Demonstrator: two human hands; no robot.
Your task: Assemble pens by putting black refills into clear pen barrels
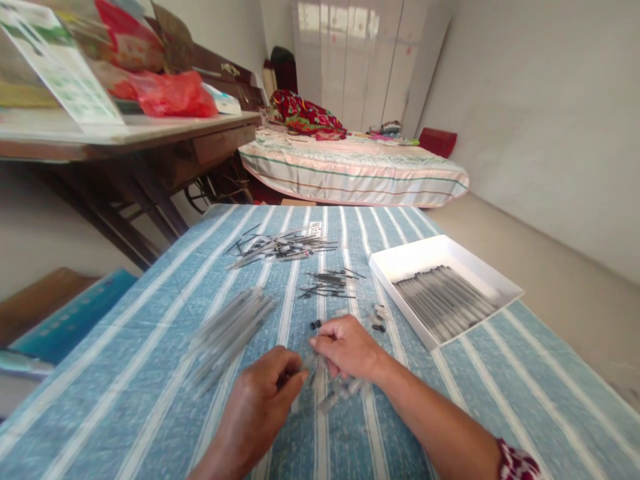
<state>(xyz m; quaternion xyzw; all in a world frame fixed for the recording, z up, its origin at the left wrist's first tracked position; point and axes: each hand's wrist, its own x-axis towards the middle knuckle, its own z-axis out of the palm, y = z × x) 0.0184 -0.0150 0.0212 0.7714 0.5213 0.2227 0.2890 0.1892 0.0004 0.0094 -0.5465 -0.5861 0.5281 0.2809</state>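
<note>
Both hands meet low in the frame's centre over the striped counter [125, 400]. The right hand [347, 347] has its grip clenched on a few clear tubes [336, 395], and the left hand [265, 400] grip pinches their blurred near end. A loose bundle [227, 337] lies just left and a white tray [425, 261] to the right.
</note>
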